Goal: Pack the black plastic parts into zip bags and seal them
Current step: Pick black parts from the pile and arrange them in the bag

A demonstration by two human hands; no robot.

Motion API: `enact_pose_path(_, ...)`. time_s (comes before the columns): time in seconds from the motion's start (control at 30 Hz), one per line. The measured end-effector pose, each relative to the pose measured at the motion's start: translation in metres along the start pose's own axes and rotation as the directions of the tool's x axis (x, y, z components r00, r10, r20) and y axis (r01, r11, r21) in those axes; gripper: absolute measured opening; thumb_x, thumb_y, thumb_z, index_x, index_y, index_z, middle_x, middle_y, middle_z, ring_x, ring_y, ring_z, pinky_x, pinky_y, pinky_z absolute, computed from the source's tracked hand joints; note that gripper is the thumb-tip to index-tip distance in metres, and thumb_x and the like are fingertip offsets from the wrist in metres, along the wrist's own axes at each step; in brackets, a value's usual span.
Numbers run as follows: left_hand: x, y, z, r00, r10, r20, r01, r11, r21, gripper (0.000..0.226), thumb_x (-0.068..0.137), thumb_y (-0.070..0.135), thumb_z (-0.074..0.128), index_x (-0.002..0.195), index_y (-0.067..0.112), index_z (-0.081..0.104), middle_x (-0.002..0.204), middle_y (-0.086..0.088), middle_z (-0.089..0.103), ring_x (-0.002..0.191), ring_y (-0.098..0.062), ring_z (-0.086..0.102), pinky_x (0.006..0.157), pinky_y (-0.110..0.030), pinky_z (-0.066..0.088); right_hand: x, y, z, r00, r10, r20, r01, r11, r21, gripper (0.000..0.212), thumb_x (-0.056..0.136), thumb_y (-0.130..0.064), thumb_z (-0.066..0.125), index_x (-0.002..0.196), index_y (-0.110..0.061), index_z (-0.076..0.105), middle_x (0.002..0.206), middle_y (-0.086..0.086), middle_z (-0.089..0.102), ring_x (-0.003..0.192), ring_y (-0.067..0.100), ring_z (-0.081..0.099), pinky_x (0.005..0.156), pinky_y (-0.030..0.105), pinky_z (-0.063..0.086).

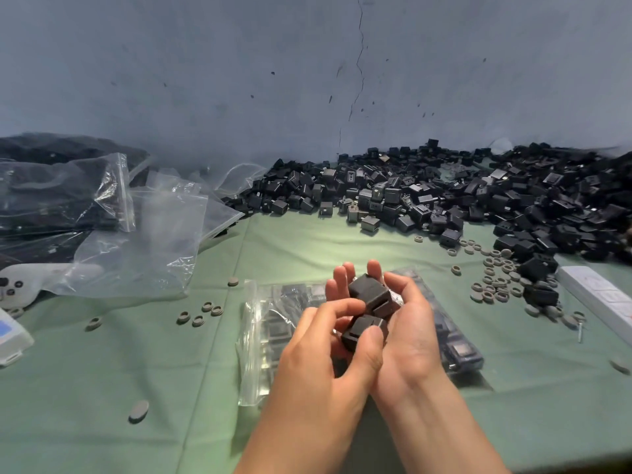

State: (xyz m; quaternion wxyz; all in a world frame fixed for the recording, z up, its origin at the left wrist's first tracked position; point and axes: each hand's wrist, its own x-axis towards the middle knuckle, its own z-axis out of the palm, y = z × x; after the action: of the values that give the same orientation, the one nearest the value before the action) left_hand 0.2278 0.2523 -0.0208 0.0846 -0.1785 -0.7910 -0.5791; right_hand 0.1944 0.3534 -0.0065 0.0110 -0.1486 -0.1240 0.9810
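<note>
My right hand (410,336) lies palm up above the table and cradles a black plastic part (371,294) in its curled fingers. My left hand (325,354) pinches a second black part (364,331) between thumb and fingers, just below the first one. Under both hands lies a clear zip bag (270,330) on its side, partly filled with black parts. A big heap of loose black parts (461,196) runs along the wall at the back right.
Empty clear zip bags (154,234) and filled bags (51,193) lie at the left. Grey rubber rings (492,278) are scattered on the green cloth (102,388). A white controller (20,282) sits at the left edge, a white box (598,295) at the right.
</note>
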Motion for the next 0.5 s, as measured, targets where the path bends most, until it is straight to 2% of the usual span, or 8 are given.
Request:
enact_pose_path(0.07,0.000,0.002,-0.008,0.999,-0.021,-0.037,0.019,0.998,-0.055,0.038,0.072,0.059,0.064,0.109,0.053,0.058,0.102,0.023,0.065,0.089,0.000,0.065,0.069,-0.008,0.045,0.001,-0.005,0.001,1.000,0.017,0.003,-0.017,0.999,0.046,0.013,0.088,-0.021,0.052,0.095,-0.017,0.063,0.104,0.014,0.066,0.098,0.029,0.064,0.097,0.040,0.051)
enact_pose_path(0.17,0.009,-0.009,-0.044,0.962,-0.140,-0.233,0.117,0.987,-0.109,0.031,0.078,0.055,0.075,0.106,0.048,0.063,0.098,0.024,0.070,0.083,0.002,0.068,0.068,-0.013,0.050,0.002,-0.016,0.002,1.000,-0.007,0.021,0.004,0.991,0.137,0.017,0.087,-0.015,0.053,0.100,-0.009,0.062,0.109,0.018,0.065,0.099,0.028,0.066,0.081,0.038,0.059)
enact_pose_path(0.23,0.014,-0.027,-0.075,0.891,-0.235,-0.389,0.222,0.972,-0.078,0.025,0.081,0.041,0.072,0.104,0.035,0.064,0.095,0.014,0.074,0.086,-0.002,0.068,0.081,-0.027,0.054,0.002,-0.025,0.000,0.999,-0.036,0.015,0.033,0.985,0.167,0.021,0.086,-0.012,0.053,0.105,-0.008,0.062,0.122,0.020,0.061,0.107,0.028,0.065,0.076,0.038,0.061)
enact_pose_path(0.27,0.017,-0.036,-0.086,0.855,-0.294,-0.428,0.290,0.954,-0.076,0.021,0.085,0.031,0.074,0.103,0.031,0.063,0.097,0.008,0.074,0.090,-0.009,0.069,0.089,-0.035,0.054,0.002,-0.030,0.000,0.999,-0.054,0.003,0.052,0.984,0.173,0.022,0.087,-0.010,0.052,0.107,-0.008,0.062,0.124,0.022,0.059,0.107,0.028,0.065,0.076,0.038,0.061)
enact_pose_path(0.33,0.019,-0.051,-0.092,0.831,-0.392,-0.394,0.389,0.917,-0.090,0.021,0.088,0.013,0.072,0.102,0.025,0.062,0.102,-0.004,0.072,0.094,-0.023,0.068,0.095,-0.042,0.051,0.003,-0.039,-0.001,0.996,-0.081,-0.027,0.085,0.980,0.181,0.022,0.089,-0.007,0.051,0.108,-0.007,0.062,0.122,0.024,0.060,0.102,0.029,0.067,0.080,0.038,0.061)
enact_pose_path(0.4,0.020,-0.060,-0.082,0.860,-0.438,-0.260,0.420,0.899,-0.126,0.024,0.089,0.005,0.070,0.102,0.023,0.064,0.103,-0.005,0.072,0.096,-0.020,0.069,0.097,-0.041,0.052,0.003,-0.047,-0.001,0.994,-0.100,-0.034,0.105,0.976,0.191,0.022,0.089,-0.005,0.052,0.109,-0.008,0.060,0.109,0.025,0.065,0.096,0.029,0.069,0.079,0.037,0.061)
enact_pose_path(0.43,0.021,-0.062,-0.075,0.881,-0.430,-0.199,0.417,0.903,-0.103,0.025,0.089,0.005,0.069,0.103,0.024,0.065,0.104,0.000,0.073,0.097,-0.013,0.069,0.096,-0.035,0.053,0.003,-0.050,0.000,0.994,-0.109,-0.034,0.113,0.972,0.204,0.023,0.088,-0.004,0.053,0.109,-0.008,0.059,0.096,0.024,0.068,0.091,0.029,0.071,0.077,0.036,0.062)
enact_pose_path(0.5,0.021,-0.064,-0.066,0.911,-0.396,-0.120,0.395,0.918,-0.034,0.024,0.091,0.010,0.067,0.108,0.027,0.068,0.105,0.010,0.073,0.095,0.002,0.068,0.083,-0.014,0.052,0.002,-0.057,0.000,0.991,-0.127,-0.046,0.135,0.963,0.234,0.022,0.089,-0.002,0.054,0.109,-0.008,0.059,0.078,0.022,0.068,0.082,0.029,0.072,0.072,0.034,0.062)
